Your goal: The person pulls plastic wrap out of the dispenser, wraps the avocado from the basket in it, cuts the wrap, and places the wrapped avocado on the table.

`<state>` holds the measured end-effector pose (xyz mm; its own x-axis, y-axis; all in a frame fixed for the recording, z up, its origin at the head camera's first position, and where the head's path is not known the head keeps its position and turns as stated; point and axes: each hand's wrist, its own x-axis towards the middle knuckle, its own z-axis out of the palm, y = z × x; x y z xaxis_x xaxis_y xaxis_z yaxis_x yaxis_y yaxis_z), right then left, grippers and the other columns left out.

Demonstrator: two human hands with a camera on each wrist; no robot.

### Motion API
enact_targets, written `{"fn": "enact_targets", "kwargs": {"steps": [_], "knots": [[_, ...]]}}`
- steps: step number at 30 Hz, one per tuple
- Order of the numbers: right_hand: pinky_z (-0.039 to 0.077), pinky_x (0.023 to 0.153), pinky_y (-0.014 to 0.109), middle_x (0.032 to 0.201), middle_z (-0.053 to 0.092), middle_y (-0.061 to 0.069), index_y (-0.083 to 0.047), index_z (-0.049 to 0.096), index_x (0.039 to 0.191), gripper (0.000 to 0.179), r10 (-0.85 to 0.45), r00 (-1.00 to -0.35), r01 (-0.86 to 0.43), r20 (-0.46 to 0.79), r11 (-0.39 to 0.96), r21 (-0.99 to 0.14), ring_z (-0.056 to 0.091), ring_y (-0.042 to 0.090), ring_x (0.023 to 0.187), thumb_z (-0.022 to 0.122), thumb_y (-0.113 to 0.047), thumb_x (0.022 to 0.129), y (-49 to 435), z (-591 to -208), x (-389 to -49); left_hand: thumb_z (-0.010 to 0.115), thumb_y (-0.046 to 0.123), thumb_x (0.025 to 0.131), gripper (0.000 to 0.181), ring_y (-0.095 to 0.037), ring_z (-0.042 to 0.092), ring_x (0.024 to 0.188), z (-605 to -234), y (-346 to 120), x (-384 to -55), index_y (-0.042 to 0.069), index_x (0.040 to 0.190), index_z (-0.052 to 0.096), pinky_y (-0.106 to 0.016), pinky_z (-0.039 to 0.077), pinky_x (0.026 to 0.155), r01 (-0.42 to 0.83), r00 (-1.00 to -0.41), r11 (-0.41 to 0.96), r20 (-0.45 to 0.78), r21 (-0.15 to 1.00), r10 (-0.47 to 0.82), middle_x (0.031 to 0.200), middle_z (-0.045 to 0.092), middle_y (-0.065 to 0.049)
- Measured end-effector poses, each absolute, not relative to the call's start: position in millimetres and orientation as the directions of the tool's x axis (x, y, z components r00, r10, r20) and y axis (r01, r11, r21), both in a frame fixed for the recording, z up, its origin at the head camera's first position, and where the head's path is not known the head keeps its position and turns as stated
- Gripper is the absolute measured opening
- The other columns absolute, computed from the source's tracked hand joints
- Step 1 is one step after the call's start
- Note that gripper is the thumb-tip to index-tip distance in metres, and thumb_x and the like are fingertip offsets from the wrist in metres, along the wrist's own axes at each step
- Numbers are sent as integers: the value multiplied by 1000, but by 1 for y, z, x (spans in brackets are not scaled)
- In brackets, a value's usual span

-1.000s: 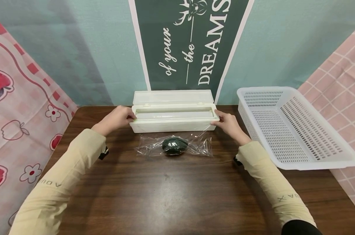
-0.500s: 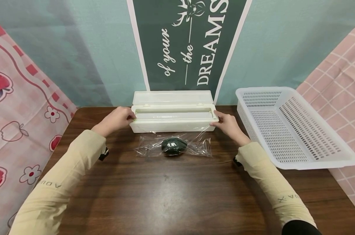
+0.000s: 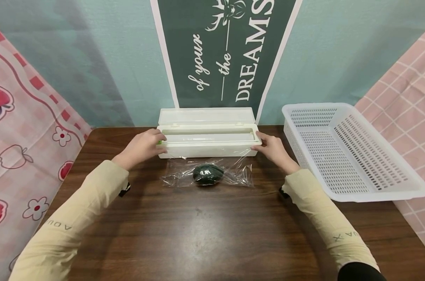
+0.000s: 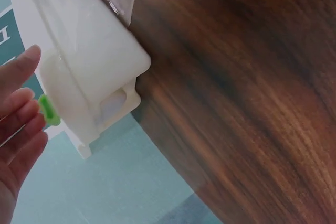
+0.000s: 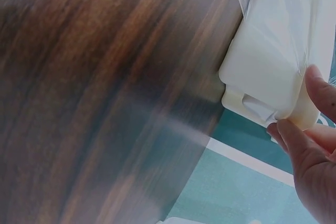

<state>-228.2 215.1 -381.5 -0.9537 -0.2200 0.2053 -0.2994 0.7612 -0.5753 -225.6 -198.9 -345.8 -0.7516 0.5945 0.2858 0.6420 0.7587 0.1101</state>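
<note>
A white cling film dispenser (image 3: 208, 150) stands at the back of the table, lid up, with a roll inside. My left hand (image 3: 142, 146) is at its left end, thumb apart from the fingers, fingertips right beside a green slider (image 4: 49, 110). My right hand (image 3: 273, 150) grips the right end, thumb on the top edge and fingers curled round the end wall (image 5: 257, 108). Clear film (image 3: 238, 173) hangs from the dispenser's front to the table. In front, a dark green oval object (image 3: 208, 174), like an avocado, lies under or in clear film.
A white perforated plastic basket (image 3: 360, 156) stands to the right on the brown wooden table (image 3: 198, 234). Behind the dispenser hangs a blue-green cloth (image 3: 128, 58) with white lettering, and patterned cloths flank both sides.
My left hand has shifted a little to the right and its fingers have spread, so the green slider now shows. The right hand keeps its grip on the dispenser.
</note>
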Motion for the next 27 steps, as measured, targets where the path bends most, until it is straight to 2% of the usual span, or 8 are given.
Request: {"fn": "enact_targets", "kwargs": {"steps": [5, 11, 15, 21, 27], "knots": [[51, 70, 40, 108, 62, 24, 4, 51, 126, 57, -213, -951, -306, 225, 762, -571, 62, 30, 90, 73, -15, 77, 215, -383, -229, 79, 15, 67, 31, -25, 54, 79, -353, -196, -222, 1, 87, 60, -38, 49, 65, 722, -655, 691, 361, 37, 664, 86, 57, -10], [52, 71, 40, 107, 61, 24, 6, 52, 124, 56, -195, -950, -305, 244, 752, -585, 62, 30, 90, 74, -13, 76, 213, -384, -228, 78, 7, 66, 26, -25, 54, 71, -363, -191, -220, 2, 81, 57, -36, 49, 63, 785, -550, 615, 373, -74, 747, 77, 55, -8], [53, 71, 40, 107, 62, 24, 7, 53, 123, 56, -180, -946, -310, 270, 745, -591, 63, 30, 88, 74, -12, 75, 212, -385, -227, 77, 2, 63, 26, -25, 53, 68, -370, -188, -220, 3, 75, 53, -34, 48, 60, 788, -514, 601, 393, -134, 762, 72, 53, -7], [49, 69, 42, 104, 61, 24, 6, 55, 119, 57, -157, -923, -340, 352, 763, -550, 61, 33, 82, 78, -10, 70, 212, -389, -227, 61, -11, 70, 18, -25, 47, 63, -377, -184, -221, 3, 68, 50, -31, 43, 51, 771, -459, 589, 429, -244, 778, 67, 48, -7], [48, 77, 42, 104, 61, 22, 5, 61, 108, 48, -158, -882, -400, 445, 749, -527, 58, 34, 91, 81, -6, 65, 211, -390, -227, 57, -14, 72, 19, -24, 44, 62, -378, -181, -221, 3, 66, 52, -31, 42, 49, 753, -489, 606, 399, -256, 776, 67, 47, -7]]}}
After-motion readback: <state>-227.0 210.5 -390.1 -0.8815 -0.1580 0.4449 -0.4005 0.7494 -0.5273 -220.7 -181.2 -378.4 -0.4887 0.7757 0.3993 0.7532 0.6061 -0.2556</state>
